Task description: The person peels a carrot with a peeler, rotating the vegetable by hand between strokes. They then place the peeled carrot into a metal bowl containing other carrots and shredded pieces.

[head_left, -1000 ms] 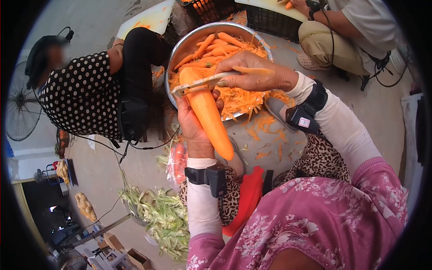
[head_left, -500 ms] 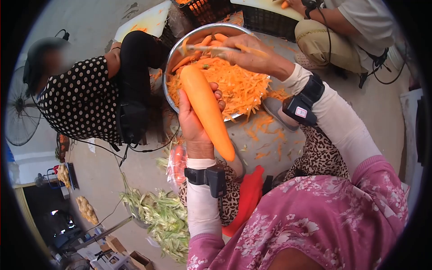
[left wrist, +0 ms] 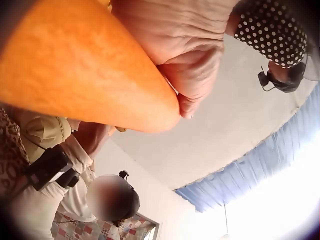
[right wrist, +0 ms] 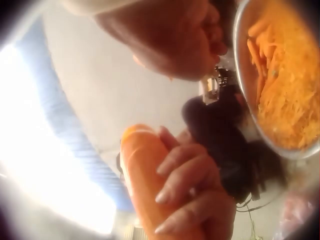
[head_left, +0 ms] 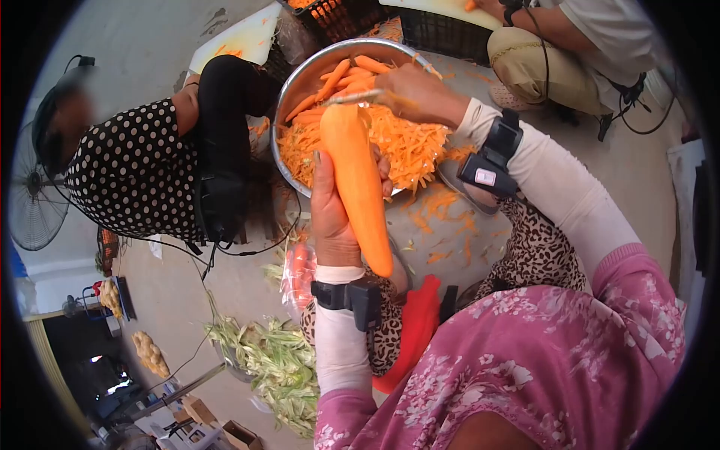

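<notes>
A large peeled carrot (head_left: 354, 195) slants over the lap side of a metal basin, its thick end toward the basin. My left hand (head_left: 336, 225) grips it from beneath, thumb along one side and fingers round the other. In the right wrist view, the fingers of the left hand (right wrist: 192, 187) curl over the carrot (right wrist: 145, 175). My right hand (head_left: 420, 94) holds a peeler (head_left: 356, 97), slightly blurred, whose blade end overlaps the carrot's thick end. The left wrist view shows the carrot (left wrist: 85, 70) close up beside the palm (left wrist: 175, 35).
The basin (head_left: 279, 127) holds carrot peelings (head_left: 409, 146) and several whole carrots (head_left: 334, 79). A person in a dotted top (head_left: 135, 169) sits at left, another person (head_left: 525, 67) at upper right. Corn husks (head_left: 274, 367) and bagged carrots (head_left: 300, 274) lie at lower left.
The peeler lay across the carrot, then lifted away over the basin, and is now back at the thick end. The left hand has shifted right and turned the carrot more upright.
</notes>
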Action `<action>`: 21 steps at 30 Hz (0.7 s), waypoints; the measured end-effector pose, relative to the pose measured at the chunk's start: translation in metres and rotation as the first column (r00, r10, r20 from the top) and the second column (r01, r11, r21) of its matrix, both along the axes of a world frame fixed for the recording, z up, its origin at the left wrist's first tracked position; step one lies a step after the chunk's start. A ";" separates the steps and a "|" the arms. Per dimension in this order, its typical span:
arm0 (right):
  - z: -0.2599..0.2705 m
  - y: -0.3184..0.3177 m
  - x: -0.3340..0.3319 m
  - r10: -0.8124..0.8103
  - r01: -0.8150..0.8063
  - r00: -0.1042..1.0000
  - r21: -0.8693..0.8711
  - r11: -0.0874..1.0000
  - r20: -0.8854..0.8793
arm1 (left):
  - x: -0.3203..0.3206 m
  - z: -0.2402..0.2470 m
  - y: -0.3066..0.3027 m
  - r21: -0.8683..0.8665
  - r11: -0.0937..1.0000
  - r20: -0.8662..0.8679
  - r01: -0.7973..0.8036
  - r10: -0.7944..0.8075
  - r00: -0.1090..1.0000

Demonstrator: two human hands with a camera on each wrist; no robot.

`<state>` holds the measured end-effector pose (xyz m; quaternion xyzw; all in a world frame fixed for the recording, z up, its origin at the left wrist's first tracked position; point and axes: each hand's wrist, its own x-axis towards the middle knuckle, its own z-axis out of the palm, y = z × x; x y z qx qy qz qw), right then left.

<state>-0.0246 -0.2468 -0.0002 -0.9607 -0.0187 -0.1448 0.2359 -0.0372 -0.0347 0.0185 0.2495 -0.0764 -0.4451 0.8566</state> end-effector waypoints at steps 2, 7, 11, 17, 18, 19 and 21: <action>-0.005 -0.010 0.007 -0.003 -0.006 0.997 0.109 0.994 0.080 | 0.005 -0.001 0.000 0.044 0.997 -0.004 -0.061 0.061 0.998; 0.026 0.008 -0.012 0.096 -0.135 0.990 0.542 0.829 0.101 | 0.015 -0.005 0.008 0.060 0.982 -0.012 -0.181 0.182 0.983; 0.035 0.025 -0.026 0.344 -0.379 0.924 0.520 0.766 0.166 | 0.018 -0.009 0.013 -0.012 0.981 -0.116 -0.193 0.190 0.975; 0.027 0.030 -0.030 0.406 -0.445 0.894 0.471 0.762 0.189 | 0.018 -0.012 0.017 -0.061 0.991 -0.181 -0.118 0.105 0.978; 0.025 0.023 -0.024 0.307 -0.362 0.931 0.373 0.854 0.199 | 0.018 -0.013 0.017 -0.077 0.994 -0.191 -0.073 0.057 0.980; 0.021 0.016 -0.017 0.204 -0.262 0.953 0.272 0.926 0.223 | 0.014 -0.010 0.015 -0.078 0.995 -0.189 -0.067 0.051 0.981; -0.010 -0.002 0.001 0.097 -0.092 0.977 -0.033 0.995 0.187 | 0.008 -0.001 0.009 -0.059 0.998 -0.039 0.005 -0.008 0.999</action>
